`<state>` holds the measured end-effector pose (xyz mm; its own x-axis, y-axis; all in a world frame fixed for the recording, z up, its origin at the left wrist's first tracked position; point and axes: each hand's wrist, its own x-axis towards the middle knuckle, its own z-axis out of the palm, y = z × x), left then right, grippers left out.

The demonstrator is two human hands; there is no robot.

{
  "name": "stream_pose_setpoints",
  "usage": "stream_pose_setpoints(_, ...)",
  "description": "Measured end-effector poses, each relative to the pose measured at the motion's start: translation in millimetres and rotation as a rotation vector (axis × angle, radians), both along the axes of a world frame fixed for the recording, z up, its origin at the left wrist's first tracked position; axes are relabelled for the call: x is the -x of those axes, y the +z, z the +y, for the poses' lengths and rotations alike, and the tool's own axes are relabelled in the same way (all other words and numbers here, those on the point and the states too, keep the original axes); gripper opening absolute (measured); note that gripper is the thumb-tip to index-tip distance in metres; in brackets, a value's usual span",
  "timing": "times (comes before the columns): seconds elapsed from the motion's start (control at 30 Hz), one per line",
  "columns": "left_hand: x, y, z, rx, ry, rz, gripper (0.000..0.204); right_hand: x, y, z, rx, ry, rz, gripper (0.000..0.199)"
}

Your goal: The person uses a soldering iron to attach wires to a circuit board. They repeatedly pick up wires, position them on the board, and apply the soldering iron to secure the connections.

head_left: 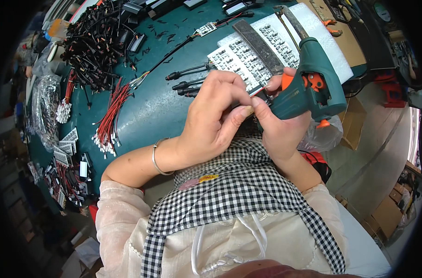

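My right hand [285, 132] is wrapped round the handle of a green soldering gun [329, 95] with orange parts. Its grey metal barrel [294, 22] points away from me, with a thin tube alongside. My left hand [206, 120] is closed in a pinch near my right thumb. Between the fingers of both hands is a small strip-like piece with a red edge [256, 91], mostly hidden. Just beyond lie panels of small white circuit boards [236, 55], with a dark flat bar [258, 44] across them. Black cables with connectors [188, 86] lie left of the panels.
White foam [313, 21] lies under the panels. On the green table [160, 109] are a black cable heap [92, 44], red wire bundles [113, 111], and a small wired board [205, 29]. Plastic bags [46, 104] lie far left. A cardboard box [354, 123] stands right, beside the floor.
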<state>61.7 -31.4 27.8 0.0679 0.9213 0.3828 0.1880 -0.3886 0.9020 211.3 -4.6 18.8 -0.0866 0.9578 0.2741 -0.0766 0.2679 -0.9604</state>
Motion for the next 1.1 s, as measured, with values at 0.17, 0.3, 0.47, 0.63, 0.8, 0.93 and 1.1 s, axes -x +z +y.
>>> stream_pose_setpoints(0.17, 4.6, 4.7, 4.3, 0.084, -0.003, 0.046, 0.013, -3.5, -4.0, 0.3, -0.061, 0.033, -0.020, 0.065)
stream_pose_setpoints(0.3, 4.2, 4.6, 8.4, -0.082, 0.062, 0.126, 0.016, -1.4, -1.4, -2.0, -0.011, 0.024, -0.024, 0.066)
stream_pose_setpoints(0.47, 8.7, 6.3, 12.9, -0.212, 0.053, 0.270, 0.017, -1.6, 0.8, -3.8, 0.015, 0.101, 0.019, 0.054)
stream_pose_setpoints(0.63, 9.5, 12.4, 15.5, -0.310, 0.069, 0.285, 0.012, 2.4, 0.5, -8.8, 0.044, 0.156, -0.058, 0.043)
stream_pose_setpoints(0.8, 20.0, 43.9, 6.0, 0.383, -0.133, -0.293, 0.008, 2.2, 0.0, -10.3, -0.004, 0.159, -0.125, 0.042)
stream_pose_setpoints(0.93, 43.0, 37.8, 28.4, 0.585, -0.063, -0.025, 0.017, -13.9, 11.5, -0.9, -0.042, 0.208, -0.069, 0.052)
stream_pose_setpoints(1.1, 59.1, 0.9, 52.1, 0.477, 0.144, 0.449, 0.013, -34.2, 35.1, -5.3, 0.214, 0.166, 0.028, 0.057)
